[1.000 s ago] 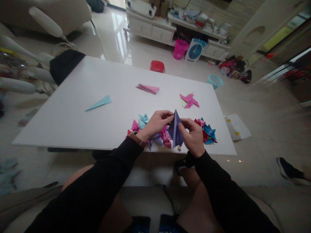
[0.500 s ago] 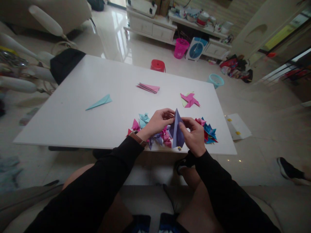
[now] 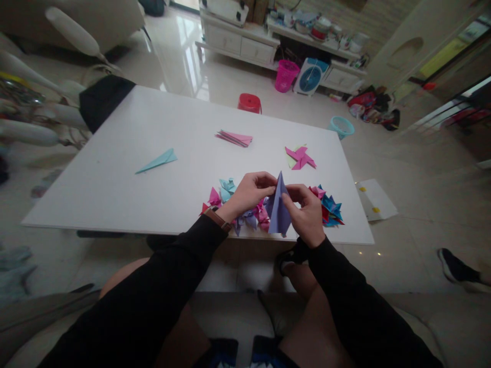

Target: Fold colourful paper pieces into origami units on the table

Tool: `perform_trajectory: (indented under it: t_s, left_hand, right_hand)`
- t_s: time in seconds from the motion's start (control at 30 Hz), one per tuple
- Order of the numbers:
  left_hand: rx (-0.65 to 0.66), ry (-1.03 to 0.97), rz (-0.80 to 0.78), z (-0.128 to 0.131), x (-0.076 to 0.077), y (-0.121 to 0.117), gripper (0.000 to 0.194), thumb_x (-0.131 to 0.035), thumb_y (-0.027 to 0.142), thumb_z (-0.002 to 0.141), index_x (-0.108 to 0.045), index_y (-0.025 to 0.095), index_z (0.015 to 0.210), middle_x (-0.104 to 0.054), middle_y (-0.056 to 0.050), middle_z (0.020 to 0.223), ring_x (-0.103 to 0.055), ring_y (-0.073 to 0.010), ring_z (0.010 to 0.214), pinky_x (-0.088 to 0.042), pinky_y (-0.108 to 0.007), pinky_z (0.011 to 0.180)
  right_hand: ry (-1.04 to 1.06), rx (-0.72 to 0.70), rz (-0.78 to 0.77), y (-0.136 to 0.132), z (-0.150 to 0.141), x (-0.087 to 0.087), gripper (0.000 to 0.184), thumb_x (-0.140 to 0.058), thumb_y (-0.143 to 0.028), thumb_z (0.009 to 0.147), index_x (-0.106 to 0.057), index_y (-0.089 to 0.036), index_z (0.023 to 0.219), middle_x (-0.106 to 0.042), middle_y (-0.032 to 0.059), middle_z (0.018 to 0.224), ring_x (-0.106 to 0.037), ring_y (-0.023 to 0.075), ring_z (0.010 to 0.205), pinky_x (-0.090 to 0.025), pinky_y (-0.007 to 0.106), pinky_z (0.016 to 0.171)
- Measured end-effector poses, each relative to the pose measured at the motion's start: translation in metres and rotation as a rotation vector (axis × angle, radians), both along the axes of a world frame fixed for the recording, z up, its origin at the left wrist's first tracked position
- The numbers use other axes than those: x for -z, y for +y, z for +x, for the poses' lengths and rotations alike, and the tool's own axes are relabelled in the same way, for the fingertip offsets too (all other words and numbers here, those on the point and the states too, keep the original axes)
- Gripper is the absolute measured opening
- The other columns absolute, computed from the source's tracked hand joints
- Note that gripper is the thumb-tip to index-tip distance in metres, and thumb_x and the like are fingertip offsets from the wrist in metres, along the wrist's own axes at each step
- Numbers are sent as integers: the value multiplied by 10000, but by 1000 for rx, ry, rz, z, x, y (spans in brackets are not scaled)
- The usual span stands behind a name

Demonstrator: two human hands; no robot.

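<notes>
A folded purple paper (image 3: 278, 212), pointed at the top, stands upright above the near edge of the white table (image 3: 153, 153). My left hand (image 3: 248, 191) pinches its upper left side. My right hand (image 3: 307, 214) grips its right side, thumb pressed on the front. Under my hands lies a pile of folded paper shapes (image 3: 238, 204) in pink, light blue and purple. A second pile of red and blue folded shapes (image 3: 329, 209) sits just right of my right hand.
A light blue folded paper (image 3: 157, 162) lies at table left. Pink folded sheets (image 3: 235, 138) and a pink pinwheel shape (image 3: 299, 158) lie farther back. A black cloth (image 3: 102, 99) hangs at the far left corner. A red stool (image 3: 249, 102) and baskets stand on the floor.
The purple paper has shifted very slightly between my fingers; my right thumb has moved a little on its front. Everything on the table stays where it was.
</notes>
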State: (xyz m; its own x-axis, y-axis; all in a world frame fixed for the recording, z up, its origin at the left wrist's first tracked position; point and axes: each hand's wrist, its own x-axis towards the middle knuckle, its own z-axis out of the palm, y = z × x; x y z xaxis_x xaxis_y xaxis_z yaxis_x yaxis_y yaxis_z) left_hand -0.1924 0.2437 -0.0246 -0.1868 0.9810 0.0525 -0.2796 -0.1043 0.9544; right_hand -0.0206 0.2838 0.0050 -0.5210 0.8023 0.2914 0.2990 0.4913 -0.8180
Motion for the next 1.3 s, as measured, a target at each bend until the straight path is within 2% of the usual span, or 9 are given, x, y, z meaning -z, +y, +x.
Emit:
perform_trajectory:
  t_s: [0.17,0.3,0.43,0.77,1.03,1.17,1.3]
  left_hand:
    - [-17,-38,-50,1,-3,0,125,-738,238,776,-738,129,837,-728,-39,791,-669,-139,727,-567,-316,767]
    - [-27,-44,-49,1,-4,-2,210,-806,306,754,-759,124,847,-743,-55,809,-675,-146,746,-565,-310,762]
    - [-26,-39,-28,1,-2,-2,231,-854,265,698,-761,116,848,-754,-63,816,-683,-150,753,-557,-302,762]
    - [-43,-56,-42,1,0,0,222,-861,240,703,-756,117,857,-763,-70,830,-713,-170,773,-597,-343,792]
    - [2,-138,-69,2,-5,-2,234,-815,309,777,-734,109,867,-742,-53,798,-702,-143,723,-598,-313,756]
    - [-10,-86,-53,2,-4,-2,264,-866,239,700,-704,109,862,-739,-45,829,-699,-132,735,-579,-271,723]
    - [-54,-51,-64,2,-4,-3,282,-859,173,694,-626,130,847,-708,-9,755,-682,-113,689,-546,-226,659]
  right_hand:
    - [-12,11,12,1,0,1,131,-659,-302,903,-702,-210,986,-734,34,896,-682,190,778,-546,327,699]
    - [-10,9,8,1,0,1,134,-657,-312,903,-691,-215,989,-729,33,906,-676,184,757,-539,319,676]
    - [0,6,-9,1,-1,1,134,-666,-309,901,-687,-215,994,-724,33,935,-669,175,762,-531,312,673]
    - [6,-19,-20,0,0,-1,153,-634,-324,940,-691,-211,1026,-734,52,999,-680,173,782,-534,318,699]
    - [8,5,-43,3,0,7,178,-694,-262,884,-668,-225,1057,-728,33,976,-680,164,759,-554,318,705]
    - [17,11,-38,3,0,8,174,-697,-255,879,-663,-229,1047,-723,26,954,-680,167,752,-552,318,699]
    - [21,8,-23,3,0,7,179,-699,-255,879,-655,-228,1050,-714,18,939,-674,165,752,-540,311,688]
